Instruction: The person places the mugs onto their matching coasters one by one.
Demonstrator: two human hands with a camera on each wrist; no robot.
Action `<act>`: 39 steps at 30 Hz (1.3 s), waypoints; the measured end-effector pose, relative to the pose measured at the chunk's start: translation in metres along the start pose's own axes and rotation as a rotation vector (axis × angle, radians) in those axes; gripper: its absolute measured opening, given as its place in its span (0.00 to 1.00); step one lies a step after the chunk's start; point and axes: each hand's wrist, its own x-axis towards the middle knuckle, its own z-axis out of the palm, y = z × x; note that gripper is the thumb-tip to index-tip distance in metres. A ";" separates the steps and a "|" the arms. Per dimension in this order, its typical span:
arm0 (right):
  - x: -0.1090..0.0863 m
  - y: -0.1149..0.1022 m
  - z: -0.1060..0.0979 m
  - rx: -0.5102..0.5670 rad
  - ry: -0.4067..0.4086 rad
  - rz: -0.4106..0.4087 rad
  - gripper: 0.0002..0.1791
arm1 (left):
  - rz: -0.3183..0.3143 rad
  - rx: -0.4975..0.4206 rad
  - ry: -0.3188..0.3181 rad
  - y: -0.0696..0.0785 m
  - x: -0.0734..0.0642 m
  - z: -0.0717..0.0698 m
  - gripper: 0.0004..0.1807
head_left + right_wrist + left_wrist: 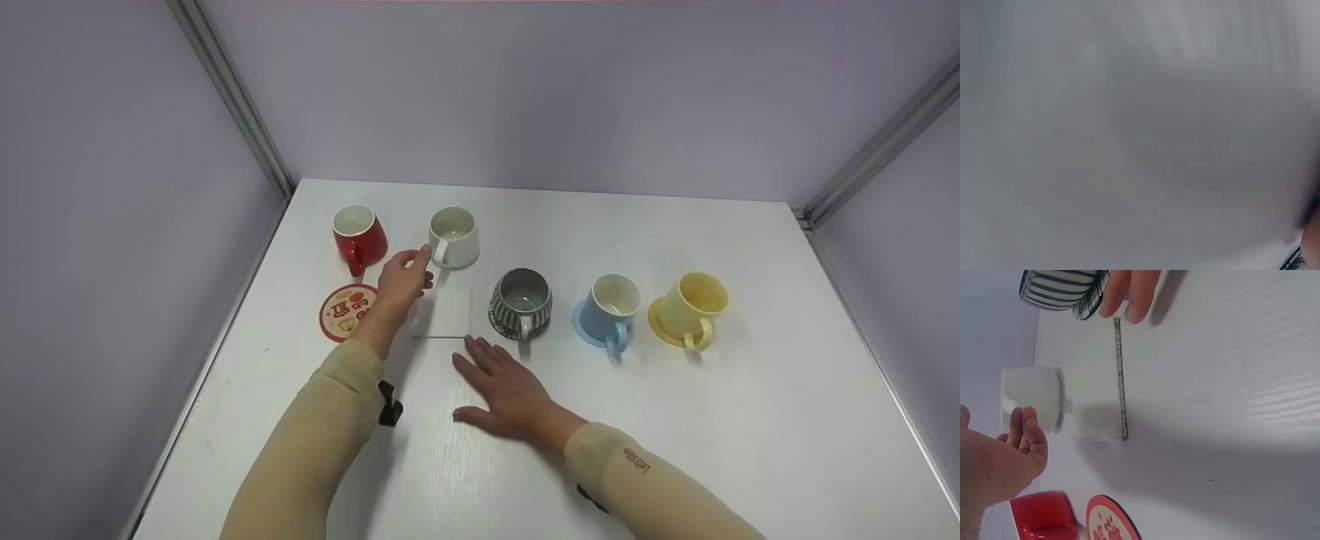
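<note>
My left hand [403,281] is beside the handle of a white mug [459,244], its thumb tip close to the handle. In the left wrist view the fingers [1032,430] are bent in front of the mug, with a gap to the thumb. A square white coaster [452,309] lies just in front of that mug. Low over the table, my right hand [510,394] has its fingers spread, the fingertips near the coaster's front corner. Only a blurred pale surface and a bit of finger show in the right wrist view.
A red mug [361,238] stands behind a round red-rimmed coaster [335,315]. Right of the white coaster, a black-and-white striped mug [517,307], a blue mug [606,319] and a yellow mug [684,311] each sit on a coaster. Walls border the white table [465,480].
</note>
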 end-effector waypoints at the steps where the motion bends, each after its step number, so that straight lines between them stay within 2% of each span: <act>1: 0.000 0.001 0.000 0.000 0.007 0.002 0.49 | -0.002 -0.003 -0.002 0.000 0.000 0.001 0.32; 10: -0.001 0.001 0.001 -0.017 0.021 0.034 0.49 | -0.037 -0.053 -0.033 -0.001 0.000 0.009 0.32; 21: -0.002 -0.006 0.005 -0.028 0.002 0.067 0.51 | -0.136 -0.085 -0.123 -0.002 0.001 0.004 0.36; 24: -0.001 -0.008 0.006 -0.025 -0.001 0.075 0.51 | -0.147 -0.109 -0.128 -0.003 0.001 0.004 0.36; 31: -0.001 -0.012 0.004 -0.009 0.037 0.054 0.51 | -0.121 -0.152 -0.117 -0.006 0.003 0.006 0.35; 39: -0.002 -0.014 0.002 -0.015 0.043 0.058 0.51 | -0.173 -0.164 -0.121 -0.004 0.010 0.008 0.34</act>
